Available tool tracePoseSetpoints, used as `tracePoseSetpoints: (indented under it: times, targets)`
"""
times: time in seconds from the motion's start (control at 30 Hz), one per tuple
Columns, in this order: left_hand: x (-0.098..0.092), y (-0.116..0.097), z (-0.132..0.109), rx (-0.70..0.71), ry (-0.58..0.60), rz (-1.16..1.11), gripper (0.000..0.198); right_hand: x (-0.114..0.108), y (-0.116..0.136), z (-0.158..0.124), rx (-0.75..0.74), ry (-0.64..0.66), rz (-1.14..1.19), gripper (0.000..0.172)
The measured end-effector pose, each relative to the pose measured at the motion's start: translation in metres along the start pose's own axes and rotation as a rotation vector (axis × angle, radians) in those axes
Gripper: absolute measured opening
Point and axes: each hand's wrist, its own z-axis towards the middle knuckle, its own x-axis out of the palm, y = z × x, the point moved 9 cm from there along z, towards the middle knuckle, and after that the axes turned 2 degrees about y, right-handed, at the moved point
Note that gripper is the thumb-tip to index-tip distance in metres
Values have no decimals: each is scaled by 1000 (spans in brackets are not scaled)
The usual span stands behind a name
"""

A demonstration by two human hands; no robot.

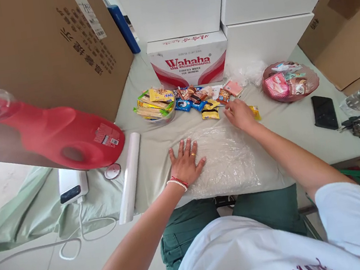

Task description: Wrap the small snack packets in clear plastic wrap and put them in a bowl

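Note:
My left hand lies flat with fingers spread, pressing the left edge of a sheet of clear plastic wrap on the cloth. It wears a ring, a red string and a white bead bracelet. My right hand is at the right side of a snack pile, its fingers loosely bent and apart beside a brown cookie packet; nothing shows in its grip. Yellow packets, blue packets and a pink packet lie nearby. Another yellow packet is partly behind the right hand.
A clear bowl of stick snacks stands left of the pile; a pink glass bowl holds packets at right. A wrap roll, red jug and power bank are left. A Wahaba box stands behind, a phone right.

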Motion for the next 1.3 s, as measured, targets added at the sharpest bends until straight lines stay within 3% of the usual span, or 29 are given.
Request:
tracePoseSetpoints:
  times: [0.1,0.17,0.23,0.3,0.37,0.47,0.57,0.8,0.97,1.1,1.2,1.3]
  targets:
    - [-2,0,0,4,-6,-19,75,22,37,49,63,30,-105,57]
    - [-3,0,-1,5,-16,-38,75,43,51,74,97,149,-168,63]
    - [-3,1,-1,5,-23,-56,75,56,52,90,128,264,-207,57]
    - [-2,1,-2,8,-27,-71,75,54,42,100,145,294,-213,52]
    - [-2,1,-1,13,-30,-83,74,46,28,105,134,301,-155,63]
    - [-3,2,-1,13,-32,-100,73,43,14,98,67,367,-25,77]
    - [-4,2,-1,13,-31,-106,73,55,17,82,5,430,-28,67]
    - [-4,1,-3,9,-53,-94,74,75,54,49,-129,357,-299,67]
    - [-3,1,-2,14,-60,-100,73,68,50,31,-253,316,-317,66]
    - [-4,2,-2,16,-58,-97,73,73,53,24,-374,386,-298,72]
    - [-5,1,-2,17,-60,-94,73,70,52,27,-349,403,-305,66]
    - [-5,1,-3,10,-60,-104,73,48,48,25,-272,333,-296,64]
